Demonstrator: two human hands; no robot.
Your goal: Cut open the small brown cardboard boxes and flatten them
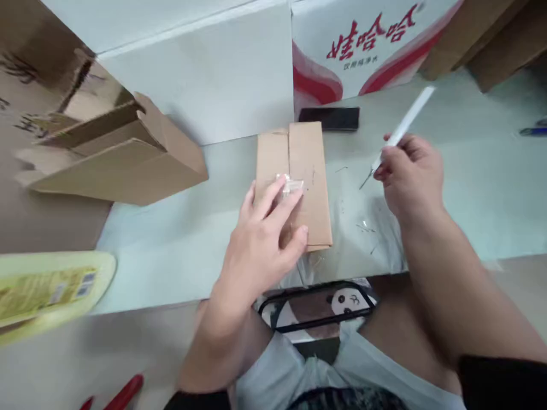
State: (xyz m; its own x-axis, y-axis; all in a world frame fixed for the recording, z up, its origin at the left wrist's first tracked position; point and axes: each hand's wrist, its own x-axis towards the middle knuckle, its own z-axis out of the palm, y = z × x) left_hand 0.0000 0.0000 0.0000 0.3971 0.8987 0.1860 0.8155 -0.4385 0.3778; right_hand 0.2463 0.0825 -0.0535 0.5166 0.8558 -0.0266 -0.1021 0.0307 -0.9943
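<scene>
A flat, folded cardboard box (305, 165) lies on the pale table in front of me. My left hand (265, 236) rests on its near half with the fingers stretched out, fingertips touching a small clear piece of tape or plastic (290, 186) on the box. To the right, my right hand (410, 171) is closed on a white-handled craft knife (404, 130), its thin blade pointing down-left just above the table, a short way right of the box.
An open brown carton (128, 159) lies on its side at the left. A black phone (330, 118) lies behind the flat box. White boxes (205, 74) stand along the back, one with red print. A yellow-green packet (47, 287) sits at the near left edge.
</scene>
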